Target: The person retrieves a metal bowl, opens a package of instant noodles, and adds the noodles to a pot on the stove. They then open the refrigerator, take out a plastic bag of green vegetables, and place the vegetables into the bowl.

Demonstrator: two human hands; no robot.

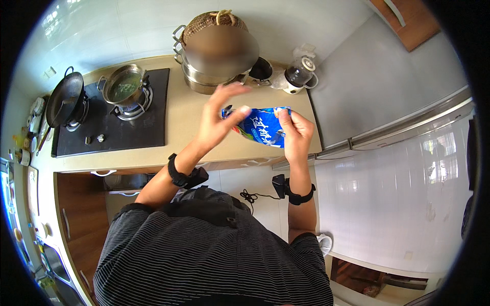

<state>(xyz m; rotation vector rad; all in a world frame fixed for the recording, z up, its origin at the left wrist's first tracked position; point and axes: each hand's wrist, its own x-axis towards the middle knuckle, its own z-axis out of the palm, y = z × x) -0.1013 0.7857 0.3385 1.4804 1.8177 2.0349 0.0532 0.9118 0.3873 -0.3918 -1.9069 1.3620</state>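
A blue printed plastic food packet (pixel 262 126) is held over the counter, gripped at its right end by my right hand (pixel 296 132), thumb on its upper right corner. At the packet's left end is my left hand (pixel 220 118), slightly blurred, with its fingers spread and its thumb over the packet's upper left edge. Whether that thumb touches the packet cannot be told. To the left, a two-handled steel pot (pixel 123 86) with greenish liquid and pale bits in it stands on the right burner of the black gas hob (pixel 130 134).
A dark wok (pixel 66 99) sits on the left burner. At the counter's back stand a large steel steamer pot (pixel 203 82) with a woven lid (pixel 214 19), a small black pan (pixel 262 69) and a glass kettle (pixel 298 74). A grey refrigerator (pixel 383 84) borders the counter (pixel 183 145) on the right.
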